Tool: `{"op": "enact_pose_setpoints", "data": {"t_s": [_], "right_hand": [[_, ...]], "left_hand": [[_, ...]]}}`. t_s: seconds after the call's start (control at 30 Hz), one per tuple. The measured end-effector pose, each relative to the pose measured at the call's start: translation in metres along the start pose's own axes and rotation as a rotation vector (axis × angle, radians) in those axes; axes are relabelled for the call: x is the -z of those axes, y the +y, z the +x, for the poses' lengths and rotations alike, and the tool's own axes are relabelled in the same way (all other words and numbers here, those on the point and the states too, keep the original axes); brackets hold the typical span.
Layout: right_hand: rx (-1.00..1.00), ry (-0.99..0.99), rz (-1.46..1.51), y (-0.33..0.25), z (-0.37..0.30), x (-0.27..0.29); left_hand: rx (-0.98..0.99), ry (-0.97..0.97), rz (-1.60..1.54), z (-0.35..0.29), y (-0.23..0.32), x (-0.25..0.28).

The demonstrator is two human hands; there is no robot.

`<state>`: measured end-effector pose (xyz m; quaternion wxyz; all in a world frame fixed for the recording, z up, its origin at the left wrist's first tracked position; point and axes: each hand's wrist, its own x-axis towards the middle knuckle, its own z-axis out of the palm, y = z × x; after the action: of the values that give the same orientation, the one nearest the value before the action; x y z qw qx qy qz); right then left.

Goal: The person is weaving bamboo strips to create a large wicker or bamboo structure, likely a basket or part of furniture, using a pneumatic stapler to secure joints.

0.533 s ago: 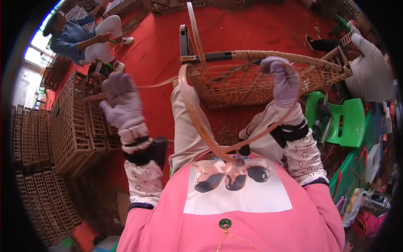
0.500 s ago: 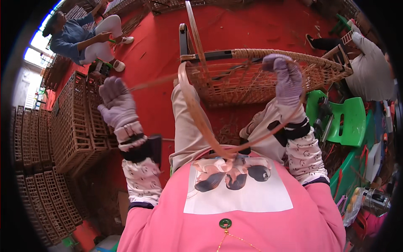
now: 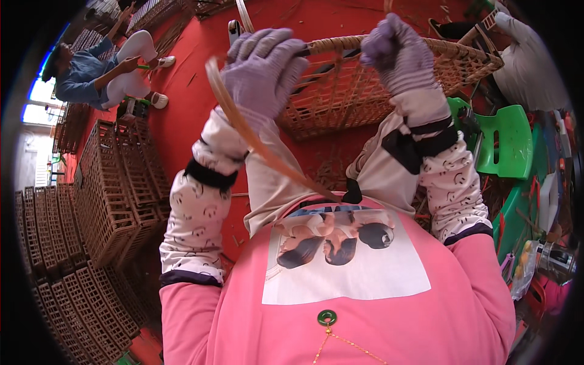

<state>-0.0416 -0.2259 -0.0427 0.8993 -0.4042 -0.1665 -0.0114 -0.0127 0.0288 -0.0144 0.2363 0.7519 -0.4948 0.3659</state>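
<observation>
A partly woven rattan basket (image 3: 340,100), with a dark frame and a wrapped rim, stands beyond my knees. My left hand (image 3: 261,73), in a lavender knitted glove, is over the left end of its rim, fingers stretched out and slightly apart; what lies under the palm is hidden. My right hand (image 3: 398,55), gloved alike, is closed in a fist in front of the rim. A thin rattan strip pokes up above that fist and seems held in it. Bundled tan strips (image 3: 267,152) arch from my lap up beside my left wrist.
Brown woven crates (image 3: 112,188) are stacked on the left. A green plastic chair (image 3: 505,143) stands at the right. One person (image 3: 85,76) sits at the far left, and another in grey (image 3: 529,67) is at the far right. Scraps lie on the red floor (image 3: 201,115).
My left hand has swung right and up from the open left side to the basket's rim. My right hand has risen and closed. The long strip no longer spans between the hands.
</observation>
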Motion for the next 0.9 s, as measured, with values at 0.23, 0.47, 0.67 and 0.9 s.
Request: {"op": "enact_pose_setpoints", "data": {"t_s": [0.23,0.47,0.67,0.9], "right_hand": [[0.036,0.235,-0.126,-0.008,0.004,-0.045],[0.128,0.037,-0.531,-0.012,0.009,-0.043],[0.33,0.013,-0.405,0.015,0.024,-0.039],[0.016,-0.078,0.221,0.003,0.02,-0.019]], "left_hand": [[0.111,-0.097,0.289,-0.036,-0.03,0.018],[0.095,-0.471,0.598,-0.008,-0.005,0.032],[0.389,-0.917,0.425,0.048,0.021,-0.001],[0.106,-0.601,0.288,0.002,-0.027,0.001]]}}
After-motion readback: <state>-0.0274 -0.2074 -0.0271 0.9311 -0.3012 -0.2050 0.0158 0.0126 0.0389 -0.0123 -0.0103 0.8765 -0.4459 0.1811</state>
